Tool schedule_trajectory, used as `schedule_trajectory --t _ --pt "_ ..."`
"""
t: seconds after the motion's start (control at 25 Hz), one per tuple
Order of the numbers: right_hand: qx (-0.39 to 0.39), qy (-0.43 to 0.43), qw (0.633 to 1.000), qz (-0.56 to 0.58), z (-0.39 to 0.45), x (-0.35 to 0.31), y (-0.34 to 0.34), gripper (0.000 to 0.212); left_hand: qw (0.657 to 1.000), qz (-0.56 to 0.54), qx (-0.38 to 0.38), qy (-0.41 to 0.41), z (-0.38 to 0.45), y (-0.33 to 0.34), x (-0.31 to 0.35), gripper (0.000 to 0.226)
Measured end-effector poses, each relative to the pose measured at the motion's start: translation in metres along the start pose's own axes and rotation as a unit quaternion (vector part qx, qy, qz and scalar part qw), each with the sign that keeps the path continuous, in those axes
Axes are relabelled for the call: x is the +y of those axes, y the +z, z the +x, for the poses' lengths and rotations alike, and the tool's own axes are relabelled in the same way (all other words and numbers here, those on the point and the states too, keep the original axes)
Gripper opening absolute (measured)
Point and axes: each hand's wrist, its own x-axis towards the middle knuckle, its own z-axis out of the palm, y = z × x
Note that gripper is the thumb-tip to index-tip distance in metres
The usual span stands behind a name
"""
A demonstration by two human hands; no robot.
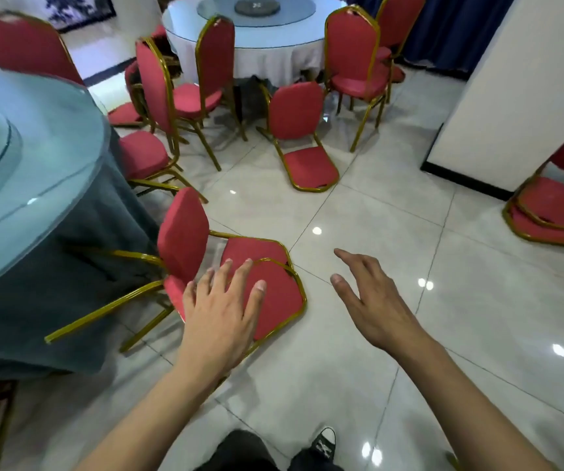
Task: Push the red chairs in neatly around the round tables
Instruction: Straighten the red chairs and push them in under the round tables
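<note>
Hands: both spread wide and holding nothing; the left hand (221,309) hovers over the tipped chair (267,283), the right hand (372,300) just beside it over bare floor (409,232). Whether the left palm touches the chair I cannot tell.
Tipped chair: lies on its side against the near tabletop (36,158), legs poking toward the dark cloth.
Handling: I'd guess light and stiff, a thin gold tube frame with padded red panels; likely to skate on the glossy tile. The frame loop round the backrest looks the surest hold, not the soft pad.
Second fallen chair (302,141): beyond the tipped chair, flat on the floor before the far tabletop (257,39).
Standing chairs (355,59): further off than the tipped chair, ringed loosely round the far tabletop, turned every which way.
Hard to see: the tipped chair's feet under the cloth; stacked chairs (552,215) to its right are cut off by the white panel (498,96); another chair at lower left is clipped by the frame.
</note>
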Motion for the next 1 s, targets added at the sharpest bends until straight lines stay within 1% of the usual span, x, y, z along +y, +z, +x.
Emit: schedule_trajectory --t 0.12,0.28,0.4,0.48,0.6,0.84,1.0 --pt "-0.033 -0.027 0.999 -0.005 0.045 0.024 -0.023 0.054 0.999 0.008 0.022 -0.037 0.02 0.013 0.028 0.079" --pt "-0.087 -0.089 0.992 -0.01 0.117 0.037 -0.039 0.053 0.992 -0.017 0.061 -0.106 0.065 0.024 0.048 0.077" --pt "-0.105 -0.124 0.987 -0.019 0.169 0.033 -0.044 0.054 0.986 -0.02 0.089 -0.14 0.09 0.032 0.05 0.076" --pt "-0.123 -0.149 0.981 -0.034 0.209 0.027 -0.04 0.053 0.978 -0.022 0.107 -0.178 0.113 0.037 0.043 0.075" --pt "-0.167 -0.193 0.965 -0.058 0.265 0.011 -0.03 0.053 0.962 -0.04 0.122 -0.242 0.147 0.042 0.035 0.074" --pt "-0.221 -0.263 0.935 -0.089 0.344 -0.02 -0.013 0.052 0.943 -0.065 0.126 -0.302 0.193 0.034 0.026 0.076" --pt "-0.273 -0.311 0.904 -0.109 0.391 -0.034 0.007 0.053 0.918 -0.058 0.142 -0.367 0.211 0.036 0.016 0.075"
